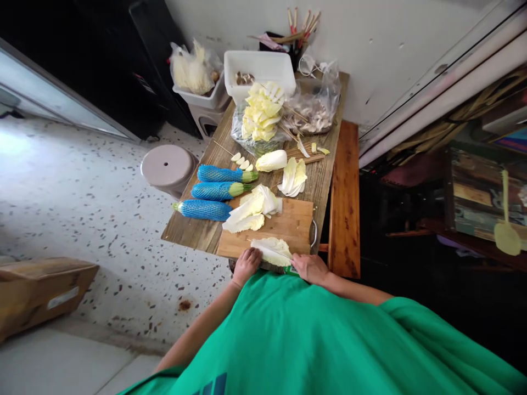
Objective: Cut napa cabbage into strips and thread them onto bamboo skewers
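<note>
A pale cabbage leaf [269, 250] lies along the near edge of the wooden cutting board [294, 219]. My left hand [247, 264] is closed at the leaf's left end, fingertips pressed on it. At the right end, my right hand [309, 267] is closed around what looks like a knife [284, 254], seen edge-on as a thin line over the leaf; its handle is hidden in my fingers. More loose cabbage leaves [252, 208] are heaped on the board's far left corner. Beyond the board are a small cabbage heart [272, 161] and separate leaves [293, 176].
Three zucchini in blue netting [206, 209] lie left of the board. Behind are piled cut cabbage [261, 112], bagged mushrooms [315, 115], a white tub [259, 57] and bamboo skewers [294, 153]. A stool [167, 164] stands left, a wooden bench [345, 219] right.
</note>
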The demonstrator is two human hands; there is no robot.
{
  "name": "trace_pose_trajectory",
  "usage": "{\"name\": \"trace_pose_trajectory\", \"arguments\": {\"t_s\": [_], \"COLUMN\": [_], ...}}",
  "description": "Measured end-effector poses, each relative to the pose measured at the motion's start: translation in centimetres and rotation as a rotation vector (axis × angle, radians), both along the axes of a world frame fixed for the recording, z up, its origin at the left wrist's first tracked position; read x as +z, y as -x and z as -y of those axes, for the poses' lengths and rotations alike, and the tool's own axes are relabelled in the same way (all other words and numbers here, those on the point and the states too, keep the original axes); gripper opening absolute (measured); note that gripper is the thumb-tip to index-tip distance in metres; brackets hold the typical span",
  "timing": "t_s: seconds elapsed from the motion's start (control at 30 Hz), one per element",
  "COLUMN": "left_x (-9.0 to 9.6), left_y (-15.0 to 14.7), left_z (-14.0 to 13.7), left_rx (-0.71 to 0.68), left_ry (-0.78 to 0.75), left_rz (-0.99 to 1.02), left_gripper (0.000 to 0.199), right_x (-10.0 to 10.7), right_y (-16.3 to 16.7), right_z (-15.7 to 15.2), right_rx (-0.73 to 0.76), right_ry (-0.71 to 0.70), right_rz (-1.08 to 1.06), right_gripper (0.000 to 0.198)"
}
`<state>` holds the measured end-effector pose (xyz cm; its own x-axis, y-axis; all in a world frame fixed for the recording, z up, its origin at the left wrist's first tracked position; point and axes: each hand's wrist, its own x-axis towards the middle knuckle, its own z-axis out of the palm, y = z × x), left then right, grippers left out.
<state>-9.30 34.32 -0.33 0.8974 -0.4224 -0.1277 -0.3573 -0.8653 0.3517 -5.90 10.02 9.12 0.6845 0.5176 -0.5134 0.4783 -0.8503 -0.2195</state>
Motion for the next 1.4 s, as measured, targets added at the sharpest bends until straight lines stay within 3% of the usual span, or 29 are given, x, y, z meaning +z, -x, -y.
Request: {"name": "trace_pose_trajectory", "arguments": {"t_s": [0.73,0.97,1.2,1.4], "left_x": [-1.0,-1.5,-1.4,-0.7], "left_y": [0.4,0.5,0.6,0.6], "left_z": [0.1,0.1,0.1,0.1], "left_rx": [-0.014,-0.023,-0.036,-0.064], "left_ry": [0.002,-0.004,-0.020,-0.020], "left_rz": [0.164,0.201,0.228,0.252], "left_gripper": [0.023,0.024,0.024,0.024], "right_x": [-1.1,-2.3,-3.4,-2.0], "right_y": [-1.5,-1.3,-2.0,-3.5], "right_z": [0.9,-0.1,-2.6,-2.2], "right_rx": [0.123,0.111,0.116,0.071], "right_ry": [0.028,0.063,-0.005,-0.092], "right_rz": [-0.034,-0.028,-0.016,0.044], "right_gripper": [0.027,0.025,0.024,0.040]}}
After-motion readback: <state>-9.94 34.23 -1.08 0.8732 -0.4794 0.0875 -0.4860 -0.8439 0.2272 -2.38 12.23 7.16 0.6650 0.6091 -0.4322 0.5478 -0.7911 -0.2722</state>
